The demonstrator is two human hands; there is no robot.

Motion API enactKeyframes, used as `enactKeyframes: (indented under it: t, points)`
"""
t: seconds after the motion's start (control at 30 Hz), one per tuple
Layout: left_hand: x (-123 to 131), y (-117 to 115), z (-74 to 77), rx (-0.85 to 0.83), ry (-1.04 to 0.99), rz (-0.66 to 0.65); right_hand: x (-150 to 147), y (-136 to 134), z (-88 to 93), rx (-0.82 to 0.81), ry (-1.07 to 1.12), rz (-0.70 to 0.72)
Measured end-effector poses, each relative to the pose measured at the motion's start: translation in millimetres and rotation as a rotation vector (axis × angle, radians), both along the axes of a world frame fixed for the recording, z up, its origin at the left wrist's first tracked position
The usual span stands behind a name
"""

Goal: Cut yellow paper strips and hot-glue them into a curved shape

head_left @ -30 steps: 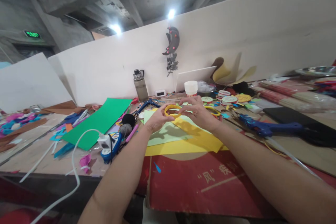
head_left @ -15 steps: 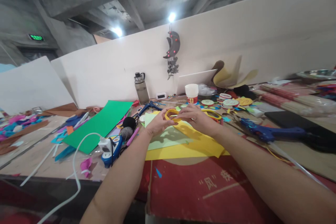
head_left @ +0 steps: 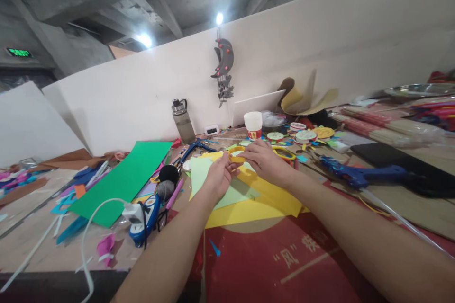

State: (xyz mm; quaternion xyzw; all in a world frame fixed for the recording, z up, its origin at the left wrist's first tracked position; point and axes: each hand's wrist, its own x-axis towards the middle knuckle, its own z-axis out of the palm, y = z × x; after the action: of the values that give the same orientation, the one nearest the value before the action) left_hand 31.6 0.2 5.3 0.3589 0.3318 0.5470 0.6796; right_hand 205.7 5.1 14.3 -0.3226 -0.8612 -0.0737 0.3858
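A yellow ring (head_left: 235, 150), which looks like a band bent into a hoop, is held between my two hands above the sheets. My left hand (head_left: 222, 173) pinches its left and near side between thumb and fingers. On the ring's right side, the fingers of my right hand (head_left: 262, 160) close from above; their tips are partly hidden. Beneath my hands lie a pale green sheet (head_left: 237, 193) and a larger yellow sheet (head_left: 277, 197), both resting on a red box (head_left: 249, 265) with printed characters.
To the right lie a blue glue gun (head_left: 359, 173) and a black slab (head_left: 394, 170). A paper cup (head_left: 253, 125) and a bottle (head_left: 184, 123) stand behind. On the left are a green sheet (head_left: 124, 180) and a power strip (head_left: 145, 222) with a white cable.
The view has turned slightly to the right, so the scene shifts left. Both hands still hold the yellow ring; my left hand has rolled so more of its palm and fingers show.
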Motion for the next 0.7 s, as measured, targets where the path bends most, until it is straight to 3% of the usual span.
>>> enactKeyframes:
  t: [0.27,0.5,0.6,0.7]
  points:
    - [3,-9,3.9,-0.082,0.057,0.059,-2,-4,-1.6,-0.054,-0.049,-0.017]
    - [-4,-3,1.2,-0.129,0.018,0.119,-2,0,-0.1,-0.094,0.191,-0.04]
    - [-6,0,0.7,-0.148,-0.005,0.133,0,6,-1.1,-0.293,0.456,-0.044]
    - [-7,1,3.0,-0.166,-0.033,0.128,2,12,-5.0,-0.759,0.903,0.072]
